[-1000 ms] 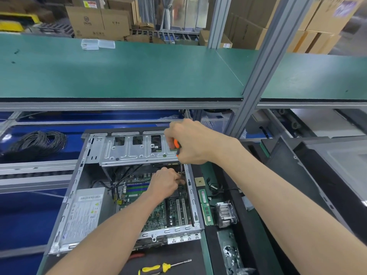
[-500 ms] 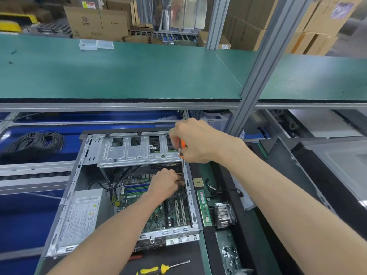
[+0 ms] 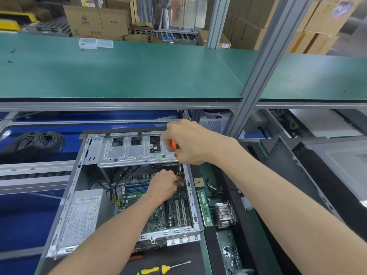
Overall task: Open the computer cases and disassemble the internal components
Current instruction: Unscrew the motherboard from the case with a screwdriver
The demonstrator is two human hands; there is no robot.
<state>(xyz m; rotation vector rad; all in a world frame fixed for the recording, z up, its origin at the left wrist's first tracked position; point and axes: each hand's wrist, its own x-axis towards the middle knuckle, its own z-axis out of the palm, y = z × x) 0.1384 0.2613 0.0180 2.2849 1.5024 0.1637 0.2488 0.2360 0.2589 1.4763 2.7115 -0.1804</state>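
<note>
An open grey computer case [image 3: 65,197] lies flat in front of me. Inside are a green motherboard [image 3: 158,213], a power supply [image 3: 81,217] at the left and a silver drive cage [image 3: 129,151] at the far end. My right hand [image 3: 190,141] grips an orange-handled screwdriver [image 3: 174,145] held upright, its shaft pointing down at the board's far right corner. My left hand [image 3: 164,185] rests on the motherboard there, its fingers curled by the screwdriver tip; what they hold is hidden.
A memory stick [image 3: 205,209], a CPU chip [image 3: 198,182] and a heatsink [image 3: 224,214] lie right of the case. A yellow screwdriver [image 3: 158,269] lies at the near edge. Black cable coil [image 3: 33,142] sits at left. A green shelf [image 3: 119,72] overhangs; another dark case [image 3: 317,171] stands right.
Both hands stay at the board's far right corner; my right hand has shifted slightly on the screwdriver handle. The case and parts have not moved.
</note>
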